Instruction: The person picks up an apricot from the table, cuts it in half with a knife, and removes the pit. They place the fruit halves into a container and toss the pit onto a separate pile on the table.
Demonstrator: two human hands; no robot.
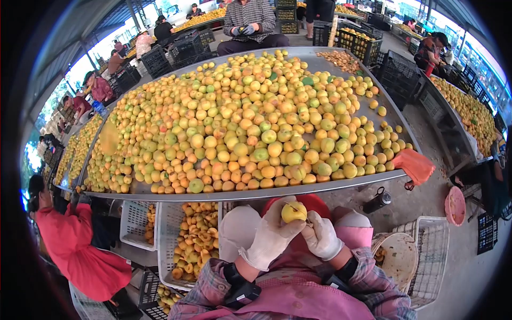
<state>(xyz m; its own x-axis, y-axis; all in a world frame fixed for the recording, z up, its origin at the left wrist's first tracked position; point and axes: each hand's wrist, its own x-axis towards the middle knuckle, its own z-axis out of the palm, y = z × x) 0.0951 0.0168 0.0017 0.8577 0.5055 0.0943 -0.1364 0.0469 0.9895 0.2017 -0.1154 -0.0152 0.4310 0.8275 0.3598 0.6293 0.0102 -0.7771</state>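
Observation:
Both my hands wear white gloves and meet above my lap. My left hand (273, 236) is closed around a yellow apricot (294, 212), held up between thumb and fingers. Against the fruit's lower right side, my right hand (323, 238) has its fingers pinched together; whatever it grips there is hidden. A red basin (316, 204) lies partly covered behind my hands, between my knees. Just beyond, a metal-rimmed table (250, 195) carries a wide heap of whole apricots (229, 128).
At my left, a white crate (167, 240) holds split apricots (192, 240). To my right stand a bucket (402, 256), another white crate (434, 261) and a black bottle (377, 200). An orange cloth bag (415, 166) hangs on the table corner. A person in red (80, 250) sits close on the left.

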